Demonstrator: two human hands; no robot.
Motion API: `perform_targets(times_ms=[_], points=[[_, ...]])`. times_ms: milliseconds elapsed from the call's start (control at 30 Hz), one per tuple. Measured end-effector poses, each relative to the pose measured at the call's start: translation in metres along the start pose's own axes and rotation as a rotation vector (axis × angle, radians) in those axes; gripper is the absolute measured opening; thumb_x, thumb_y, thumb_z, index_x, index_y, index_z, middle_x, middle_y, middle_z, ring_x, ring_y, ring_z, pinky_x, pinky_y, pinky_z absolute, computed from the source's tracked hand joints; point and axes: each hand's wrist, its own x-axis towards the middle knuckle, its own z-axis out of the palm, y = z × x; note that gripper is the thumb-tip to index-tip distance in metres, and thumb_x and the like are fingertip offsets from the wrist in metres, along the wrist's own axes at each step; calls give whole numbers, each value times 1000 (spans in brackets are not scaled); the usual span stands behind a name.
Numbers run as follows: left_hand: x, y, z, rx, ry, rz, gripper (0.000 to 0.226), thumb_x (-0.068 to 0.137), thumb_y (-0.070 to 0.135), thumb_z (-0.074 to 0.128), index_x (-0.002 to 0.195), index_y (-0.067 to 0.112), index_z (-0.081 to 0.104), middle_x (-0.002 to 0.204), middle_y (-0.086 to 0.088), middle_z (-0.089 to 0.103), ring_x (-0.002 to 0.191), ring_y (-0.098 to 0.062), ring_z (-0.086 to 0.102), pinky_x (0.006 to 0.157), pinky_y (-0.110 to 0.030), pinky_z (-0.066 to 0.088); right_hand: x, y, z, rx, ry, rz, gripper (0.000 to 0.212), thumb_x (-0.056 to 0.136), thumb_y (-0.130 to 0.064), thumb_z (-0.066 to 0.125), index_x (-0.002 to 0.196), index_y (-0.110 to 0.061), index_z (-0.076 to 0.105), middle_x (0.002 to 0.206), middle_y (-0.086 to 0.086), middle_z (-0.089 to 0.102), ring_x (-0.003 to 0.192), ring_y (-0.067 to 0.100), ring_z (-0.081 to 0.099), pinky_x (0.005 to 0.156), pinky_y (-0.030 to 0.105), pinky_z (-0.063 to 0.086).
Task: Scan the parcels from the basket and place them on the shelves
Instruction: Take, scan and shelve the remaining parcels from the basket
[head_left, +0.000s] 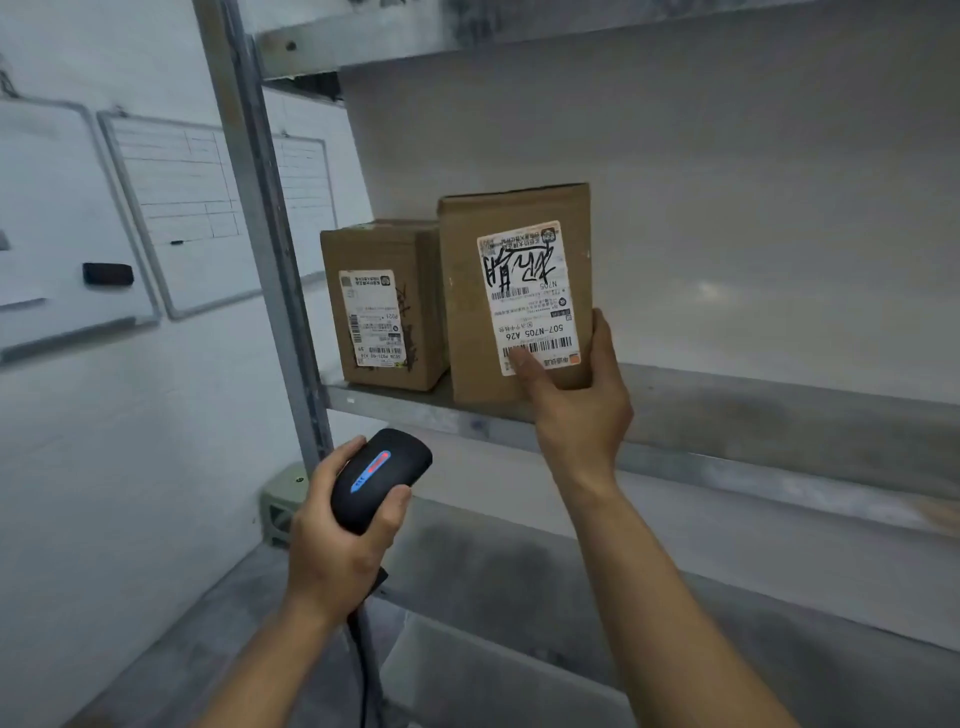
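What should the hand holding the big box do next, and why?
Probably let go and pull back. The right hand grips the taller box, which already seems to stand upright on the shelf beside the smaller box, label facing out. The left hand holds the scanner low, aimed away, so scanning looks finished.

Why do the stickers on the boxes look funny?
Both labels are upside down. The print on the taller box, which the right hand holds on the shelf, reads inverted, with black scribble over it. The smaller box beside it has an upside-down label too. The left hand holds the scanner.
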Motion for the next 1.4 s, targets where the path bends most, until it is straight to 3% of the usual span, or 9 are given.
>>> perform_targets(times_ms=[133,267,367,500,633,1100,1200,1333,1400], points=[[20,-19,-7,-34,-12,-9,64,67,63,76,127,47,59,110,-1,73,79,-37,72,75,-59,60,2,16,29,-73,44,24,90,78,-45,85,155,-33,39,136,-20,61,117,-6,53,104,18,43],[34,-32,-7,-100,-55,-40,68,66,62,77,130,45,59,110,-4,72,76,-35,70,75,-60,61,6,33,53,-91,85,40,87,80,-39,86,154,-32,40,121,-31,57,102,-22,53,85,-5,35],[42,-38,-7,-113,-71,-40,63,65,62,76,125,52,59,108,-2,73,74,-31,71,72,-52,62,7,44,67,-121,111,36,84,80,-35,87,149,-37,39,115,-40,51,99,-34,46,80,-8,34],[47,-37,-5,-159,-104,-52,55,65,60,73,118,55,59,102,-1,72,61,-24,70,52,-29,57,8,52,76,-233,101,26,90,81,-45,83,155,-32,33,125,-24,61,115,-5,55,94,7,40],[47,-41,-1,-199,-120,-60,58,65,59,74,120,52,59,104,-8,71,61,-27,68,49,-26,54,7,52,75,-447,63,15,106,83,-60,74,162,-21,15,145,-4,55,138,19,36,104,37,41],[40,-40,-6,-191,-179,-41,62,67,61,72,125,47,58,103,-7,71,58,-24,68,50,-27,54,8,51,57,-685,-186,87,109,90,-52,70,162,-12,-1,158,7,41,144,30,34,107,44,42],[39,-43,-3,-177,-200,-21,58,70,62,73,125,54,57,105,-4,72,64,-27,70,58,-38,58,2,45,48,-628,-189,70,99,92,-49,70,162,-12,11,152,5,48,139,28,41,105,39,42],[33,-41,7,-192,-254,-14,60,70,61,74,127,52,57,112,2,69,75,-30,71,64,-39,61,-15,34,22,-594,-49,-160,33,99,-28,66,129,-13,66,112,0,71,108,29,60,80,24,37],[28,-40,18,-214,-288,-23,62,70,61,75,128,49,57,111,8,69,77,-31,71,64,-40,61,-21,36,6,-575,-2,-223,22,98,-20,67,117,-12,73,102,-4,70,101,27,63,80,26,42]])
